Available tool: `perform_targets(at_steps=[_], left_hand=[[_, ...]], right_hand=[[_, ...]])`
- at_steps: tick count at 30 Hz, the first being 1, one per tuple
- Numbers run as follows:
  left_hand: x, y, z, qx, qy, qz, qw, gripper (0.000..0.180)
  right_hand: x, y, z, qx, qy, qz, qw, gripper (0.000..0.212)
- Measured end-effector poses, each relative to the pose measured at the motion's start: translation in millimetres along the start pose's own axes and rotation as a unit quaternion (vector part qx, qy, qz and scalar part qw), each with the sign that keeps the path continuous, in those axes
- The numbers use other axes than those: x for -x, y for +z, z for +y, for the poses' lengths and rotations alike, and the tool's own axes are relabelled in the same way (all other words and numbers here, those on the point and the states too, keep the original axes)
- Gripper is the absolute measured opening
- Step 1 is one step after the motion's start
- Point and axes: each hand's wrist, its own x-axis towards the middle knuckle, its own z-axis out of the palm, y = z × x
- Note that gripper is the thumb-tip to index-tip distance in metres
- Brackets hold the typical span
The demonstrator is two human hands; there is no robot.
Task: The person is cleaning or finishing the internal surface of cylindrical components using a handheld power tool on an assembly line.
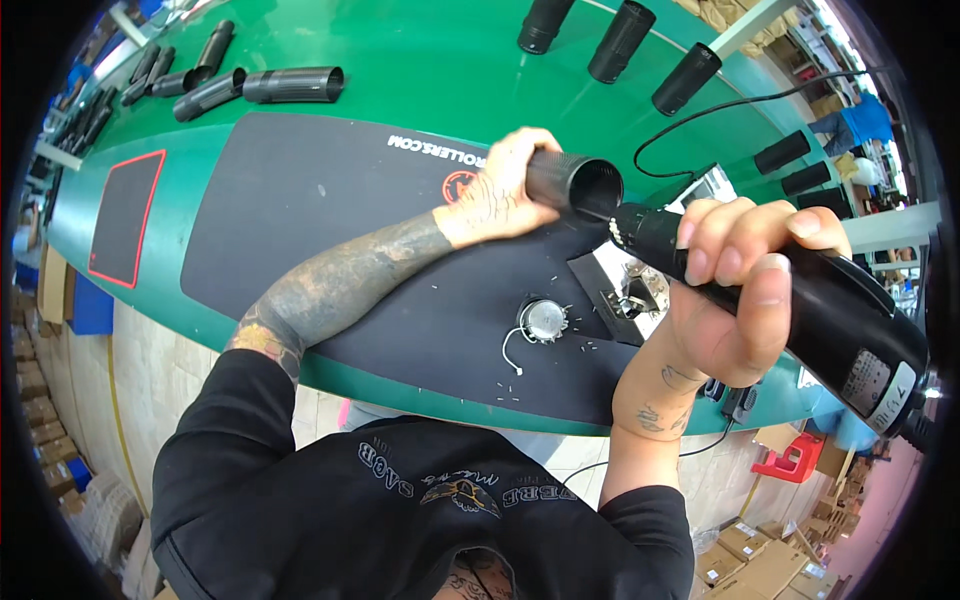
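Observation:
My left hand (498,197) is wrapped round a black hollow cylinder (552,180), held tilted above the dark mat with its open end facing right. In my right hand (740,285) is a black electric screwdriver (840,325); its tip end points left, at the mouth of the cylinder. Whether the bit touches anything inside cannot be seen. Below them a small round silver motor-like part (545,319) with a white lead lies on the mat, small screws (589,348) scattered about it. A metal box-like device (607,290) stands partly behind my right wrist.
The dark mat (300,190) covers part of the green table (420,75). Several black cylinders (293,85) lie at the far left; more cylinders (622,42) stand at the far right. A black cable (740,108) curves across the right side. A red stand (790,458) is on the floor.

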Motion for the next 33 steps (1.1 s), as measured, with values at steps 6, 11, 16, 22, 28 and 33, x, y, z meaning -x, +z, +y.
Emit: perform_targets(at_steps=[6, 11, 16, 22, 28, 33], left_hand=[[-35.6, -111.4, -36.2, -0.661, 0.021, -0.123, 0.74, 0.038], [-36.8, -180.7, -67.4, -0.766, -0.04, -0.088, 0.635, 0.026], [-70.6, -135.0, 40.1, -0.619, -0.217, -0.236, 0.717, 0.017], [-76.7, -103.7, 165.3, -0.136, 0.094, -0.473, 0.865, 0.025], [-80.3, -72.1, 218.5, 0.326, 0.046, -0.196, 0.923, 0.023], [-43.9, -89.7, 225.9, 0.333, 0.032, -0.115, 0.935, 0.022]], right_hand=[[27.1, -25.7, -60.1, -0.021, -0.032, 0.022, 0.999, 0.032], [18.6, -45.7, -87.0, 0.001, 0.029, -0.049, 0.998, 0.038], [9.3, -51.7, -59.4, 0.023, 0.101, -0.082, 0.991, 0.04], [-16.0, -63.8, -64.0, -0.128, 0.121, -0.054, 0.983, 0.046], [-39.3, -71.8, -83.2, -0.112, 0.08, 0.016, 0.99, 0.034], [-37.6, -45.4, -84.6, -0.065, 0.046, 0.011, 0.997, 0.034]])
